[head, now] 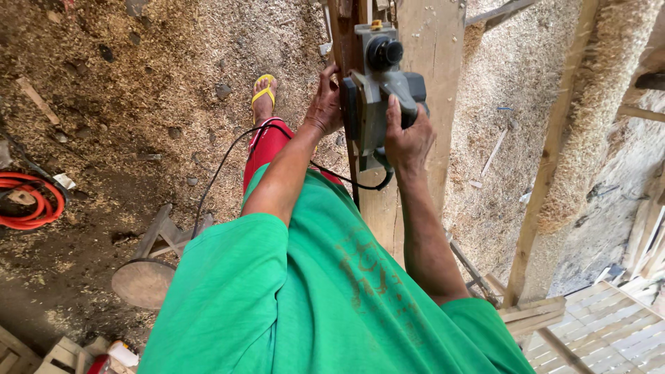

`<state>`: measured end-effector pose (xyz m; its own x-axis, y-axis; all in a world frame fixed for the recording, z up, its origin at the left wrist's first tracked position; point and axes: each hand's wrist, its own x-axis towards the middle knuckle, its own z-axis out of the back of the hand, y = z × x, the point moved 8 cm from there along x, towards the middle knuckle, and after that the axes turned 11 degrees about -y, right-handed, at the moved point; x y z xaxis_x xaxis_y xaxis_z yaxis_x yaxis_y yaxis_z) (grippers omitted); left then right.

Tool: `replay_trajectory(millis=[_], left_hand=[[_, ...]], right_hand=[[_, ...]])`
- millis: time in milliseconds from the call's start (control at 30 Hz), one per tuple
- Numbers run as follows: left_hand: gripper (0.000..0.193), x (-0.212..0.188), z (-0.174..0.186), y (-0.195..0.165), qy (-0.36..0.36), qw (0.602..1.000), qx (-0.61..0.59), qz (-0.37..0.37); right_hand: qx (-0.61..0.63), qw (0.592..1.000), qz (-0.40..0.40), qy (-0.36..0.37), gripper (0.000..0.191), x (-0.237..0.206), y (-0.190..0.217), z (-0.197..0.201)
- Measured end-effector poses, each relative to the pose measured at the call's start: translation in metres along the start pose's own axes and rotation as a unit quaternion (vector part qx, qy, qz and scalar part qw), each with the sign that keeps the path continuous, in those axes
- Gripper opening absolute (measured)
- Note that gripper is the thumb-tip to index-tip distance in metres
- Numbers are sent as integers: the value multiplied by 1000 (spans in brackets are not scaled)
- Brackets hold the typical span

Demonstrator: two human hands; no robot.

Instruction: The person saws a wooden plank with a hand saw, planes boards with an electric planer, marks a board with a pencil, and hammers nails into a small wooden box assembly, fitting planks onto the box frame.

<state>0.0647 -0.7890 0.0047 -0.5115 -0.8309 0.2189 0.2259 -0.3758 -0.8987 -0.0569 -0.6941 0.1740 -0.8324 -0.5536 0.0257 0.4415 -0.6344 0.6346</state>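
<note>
Both hands work: my right hand [409, 135] closed round the electric planer [379, 83] handle, my left hand [325, 104] steadying it; most of the plank [429, 41] lies ahead, seemingly unplaned.

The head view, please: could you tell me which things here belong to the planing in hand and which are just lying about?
In hand:
- electric planer, held by right hand
- left hand at its side
- wooden plank beneath
- black cord

Lying about:
- orange hose
- round stool
- slatted panel
</note>
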Motion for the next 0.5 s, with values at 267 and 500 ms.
replay_trajectory(millis=[267,500], left_hand=[[95,4,6,-3,-6,1000,4,-17],[105,7,5,-4,-1,1000,2,-23]], right_hand=[[16,999,45,6,42,59,12,-38],[46,996,75,19,39,112,13,-73]])
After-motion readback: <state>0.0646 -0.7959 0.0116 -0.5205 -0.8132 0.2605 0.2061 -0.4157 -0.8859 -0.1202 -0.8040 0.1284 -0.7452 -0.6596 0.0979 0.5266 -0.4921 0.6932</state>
